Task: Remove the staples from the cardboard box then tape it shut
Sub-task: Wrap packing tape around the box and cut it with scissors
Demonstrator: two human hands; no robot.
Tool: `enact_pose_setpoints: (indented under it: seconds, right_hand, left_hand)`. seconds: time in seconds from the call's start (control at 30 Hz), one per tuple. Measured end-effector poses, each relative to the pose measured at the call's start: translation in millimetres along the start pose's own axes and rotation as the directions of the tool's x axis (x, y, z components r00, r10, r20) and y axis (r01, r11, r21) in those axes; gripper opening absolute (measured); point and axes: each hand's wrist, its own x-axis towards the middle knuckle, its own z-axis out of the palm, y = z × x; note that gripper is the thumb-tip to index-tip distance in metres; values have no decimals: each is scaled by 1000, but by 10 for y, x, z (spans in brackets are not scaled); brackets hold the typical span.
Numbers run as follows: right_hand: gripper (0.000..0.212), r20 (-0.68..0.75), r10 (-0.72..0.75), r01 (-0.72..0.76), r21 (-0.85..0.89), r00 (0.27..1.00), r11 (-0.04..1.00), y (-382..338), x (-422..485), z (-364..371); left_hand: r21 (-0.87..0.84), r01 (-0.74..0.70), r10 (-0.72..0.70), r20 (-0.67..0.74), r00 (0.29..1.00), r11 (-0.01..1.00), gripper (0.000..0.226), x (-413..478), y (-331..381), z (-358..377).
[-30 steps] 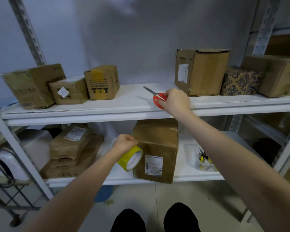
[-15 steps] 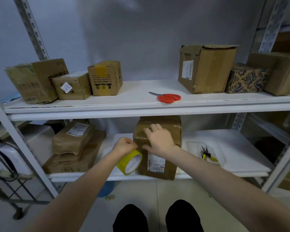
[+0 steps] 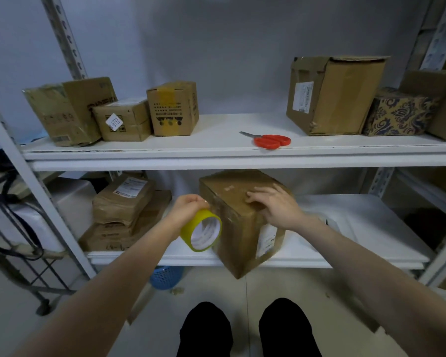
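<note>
A brown cardboard box (image 3: 238,228) stands on the lower white shelf (image 3: 345,261), turned so one corner juts over the front edge. My right hand (image 3: 273,207) lies flat on its top face, fingers spread. My left hand (image 3: 188,207) grips a yellow roll of tape (image 3: 201,231) pressed against the box's left side. Red-handled scissors (image 3: 269,140) lie on the upper shelf (image 3: 216,153), above and behind the box.
Several cardboard boxes (image 3: 332,94) line the upper shelf left and right. Flat brown parcels (image 3: 124,202) are stacked at the lower shelf's left. A blue basket (image 3: 165,276) sits on the floor. A metal cart (image 3: 23,228) stands at the left.
My right hand let go of the scissors on the upper shelf and came down onto the box's top. The box has turned, its corner now over the shelf edge.
</note>
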Motion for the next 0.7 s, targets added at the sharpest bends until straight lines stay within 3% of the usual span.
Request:
enact_pose_setpoints:
  seconds: [0.07, 0.13, 0.27, 0.33, 0.57, 0.7]
  right_hand:
    - [40, -128, 122, -125, -13, 984, 992, -39, 11, -88]
    - [31, -170, 155, -171, -81, 973, 982, -198, 38, -92]
    - [60, -67, 90, -99, -144, 994, 985, -530, 37, 176]
    - [56, -76, 47, -61, -191, 996, 980, -520, 10, 243]
    - [52, -149, 66, -79, -86, 987, 993, -154, -108, 205]
    - [55, -209, 74, -99, -112, 975, 989, 58, -153, 236]
  left_hand:
    - [-5, 12, -12, 15, 1000, 1000, 20, 2, -23, -22]
    - [-2, 16, -16, 26, 1000, 1000, 15, -6, -42, -28]
    - [4, 49, -49, 30, 998, 999, 14, -16, -70, -48]
    - [17, 55, -55, 27, 998, 998, 16, -13, -85, -77]
    - [14, 50, -50, 3, 999, 999, 7, -52, -67, -162]
    - [56, 72, -78, 106, 991, 996, 5, -103, -27, -227]
